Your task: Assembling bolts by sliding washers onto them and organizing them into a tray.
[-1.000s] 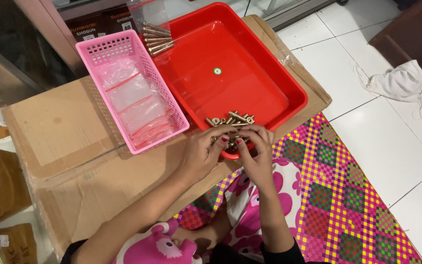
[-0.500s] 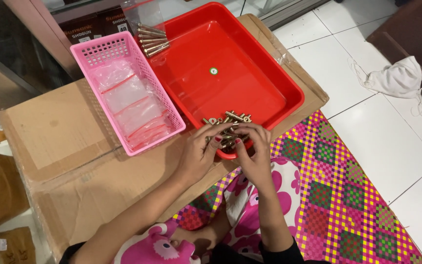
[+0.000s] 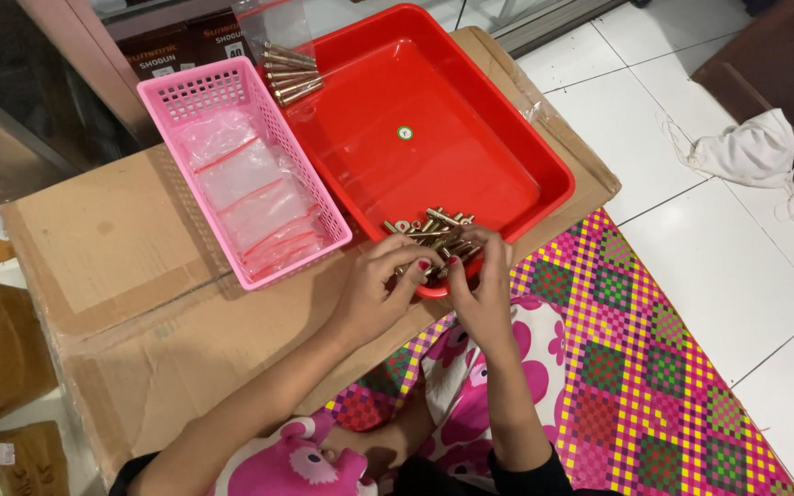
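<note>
Both hands [image 3: 434, 280] remain on the bolts [image 3: 438, 234], unmoved.

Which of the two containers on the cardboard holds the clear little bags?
The pink slotted basket, left of the red tray. The tray holds metal bolts instead, where both hands work.

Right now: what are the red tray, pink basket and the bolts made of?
Red tray: glossy moulded plastic, judging by its sheen and rounded rim. Pink basket: plastic too, with lattice walls. Bolts under the left hand and right hand: metal, brassy yellowish plating, apparently.
</note>
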